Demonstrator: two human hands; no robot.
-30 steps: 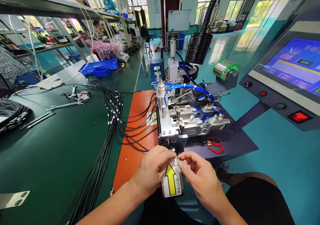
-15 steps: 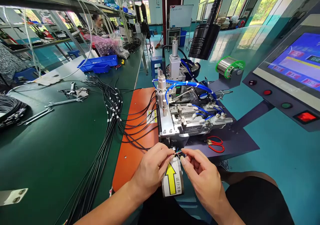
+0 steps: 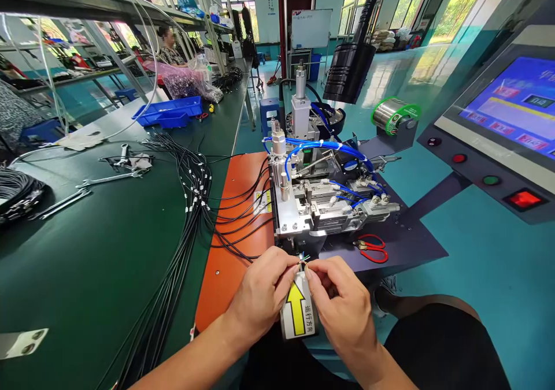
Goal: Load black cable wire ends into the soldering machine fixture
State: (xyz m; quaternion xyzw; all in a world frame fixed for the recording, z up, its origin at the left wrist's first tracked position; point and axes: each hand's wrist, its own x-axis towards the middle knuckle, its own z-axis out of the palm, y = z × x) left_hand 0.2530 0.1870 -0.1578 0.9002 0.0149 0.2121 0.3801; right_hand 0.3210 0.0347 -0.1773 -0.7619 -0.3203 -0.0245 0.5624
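Note:
Thin coloured wires [image 3: 304, 257] fan out at the end of a black cable between my hands. My left hand [image 3: 265, 286] pinches the cable end between thumb and forefinger; most of that grip is hidden. Close on its right, my right hand [image 3: 340, 297] has thumb and forefinger pressed together on one of the wires. Just beneath my fingertips is a metal block whose white label with a yellow arrow [image 3: 296, 309] faces up. Black cables [image 3: 236, 245] run across the orange board [image 3: 225, 286] beside my left hand.
A machine with metal cylinders [image 3: 329, 205] and blue tubes stands ahead. Red-handled cutters [image 3: 372, 248] lie on its base. A control panel [image 3: 489, 147] juts in from the right. Left, the green bench holds a cable bundle [image 3: 197, 196], wrenches [image 3: 110, 179] and blue trays [image 3: 169, 111].
My right hand has moved left, closer to my left hand, and its fingertips have closed together on a wire. The left hand has stayed in place.

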